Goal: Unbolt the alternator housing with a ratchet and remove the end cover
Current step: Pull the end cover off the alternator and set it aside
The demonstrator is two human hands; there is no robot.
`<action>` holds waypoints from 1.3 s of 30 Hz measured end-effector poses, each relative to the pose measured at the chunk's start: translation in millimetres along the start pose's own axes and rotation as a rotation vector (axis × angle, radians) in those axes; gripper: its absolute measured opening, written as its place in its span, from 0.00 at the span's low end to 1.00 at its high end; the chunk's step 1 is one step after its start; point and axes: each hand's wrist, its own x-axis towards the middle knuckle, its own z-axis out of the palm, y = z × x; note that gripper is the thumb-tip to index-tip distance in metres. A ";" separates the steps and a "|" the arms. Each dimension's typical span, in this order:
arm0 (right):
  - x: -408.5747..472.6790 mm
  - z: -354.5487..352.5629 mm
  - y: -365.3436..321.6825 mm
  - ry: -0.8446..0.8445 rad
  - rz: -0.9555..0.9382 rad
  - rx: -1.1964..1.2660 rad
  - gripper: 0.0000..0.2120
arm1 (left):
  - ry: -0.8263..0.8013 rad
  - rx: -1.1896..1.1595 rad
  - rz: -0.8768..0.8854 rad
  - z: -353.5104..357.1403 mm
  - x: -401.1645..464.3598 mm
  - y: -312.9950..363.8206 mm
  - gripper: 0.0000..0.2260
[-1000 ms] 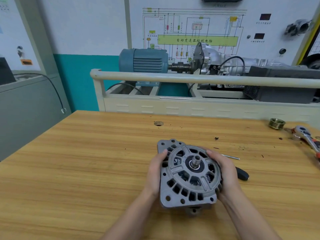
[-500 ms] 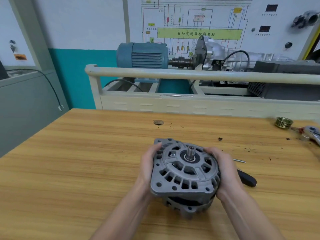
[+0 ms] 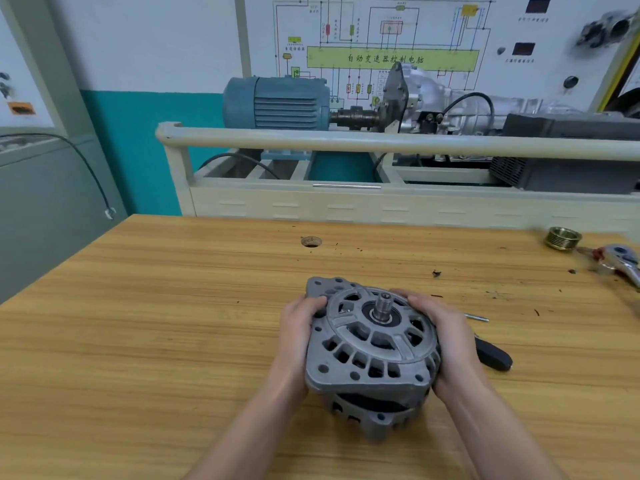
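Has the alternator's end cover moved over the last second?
Yes. The end cover has risen and tilted off the rear housing, which stays low against the table; a dark gap now shows.

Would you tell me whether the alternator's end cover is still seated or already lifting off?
Lifting off: the end cover is tilted, with a dark gap above the rear housing. Both hands grip it, left hand and right hand.

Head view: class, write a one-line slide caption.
Both hands, left and right, lift the alternator's end cover from the housing on the workbench.
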 end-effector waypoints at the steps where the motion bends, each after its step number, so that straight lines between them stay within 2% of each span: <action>1: -1.0 -0.4 0.5 0.018 -0.022 -0.001 0.10 | 0.018 -0.018 -0.001 0.9 -1.6 0.3 0.19; 4: -4.9 -2.5 0.7 0.040 -0.032 0.021 0.13 | 0.017 -0.049 -0.023 4.2 -5.9 2.1 0.16; 7: -7.9 -3.8 -8.3 0.013 -0.059 0.035 0.13 | -0.014 -0.071 0.011 9.9 -9.5 8.5 0.23; 9: -7.6 -4.1 -20.1 -0.017 -0.124 0.037 0.13 | -0.027 -0.090 0.067 14.2 -8.9 16.9 0.24; 12: -5.9 -3.6 -27.5 -0.026 -0.187 0.039 0.13 | -0.034 -0.122 0.102 14.8 -7.6 20.9 0.18; 16: -4.4 -0.9 -8.0 0.004 -0.118 -0.009 0.12 | 0.008 -0.138 -0.018 7.1 -5.8 7.0 0.09; 18: -1.4 -1.9 -1.4 0.027 -0.108 0.021 0.13 | 0.012 -0.123 -0.048 5.9 -1.6 4.4 0.09; 22: -1.1 -7.7 2.8 0.034 -0.129 0.059 0.14 | -0.027 -0.045 -0.002 3.9 -0.7 0.1 0.07; 26: -0.3 -6.8 3.3 0.019 -0.138 0.069 0.15 | -0.064 -0.072 -0.011 2.3 0.4 -2.4 0.07; 30: 1.1 -5.1 3.5 0.020 -0.136 0.095 0.13 | -0.078 -0.103 -0.060 -0.8 4.3 -3.8 0.03; 32: 0.9 -4.8 4.2 0.011 -0.146 0.095 0.13 | -0.084 -0.111 -0.076 -2.8 7.4 -5.0 0.05; 35: 3.6 -7.2 6.6 -0.053 -0.169 0.051 0.12 | -0.092 -0.094 -0.128 -8.2 11.8 -8.6 0.06; 37: 6.9 -11.8 7.3 -0.141 -0.209 -0.041 0.07 | -0.106 -0.049 -0.151 -12.3 13.9 -9.8 0.12; 39: 11.8 -22.5 6.6 -0.298 -0.256 -0.171 0.23 | -0.076 -0.012 -0.152 -15.4 17.4 -9.4 0.14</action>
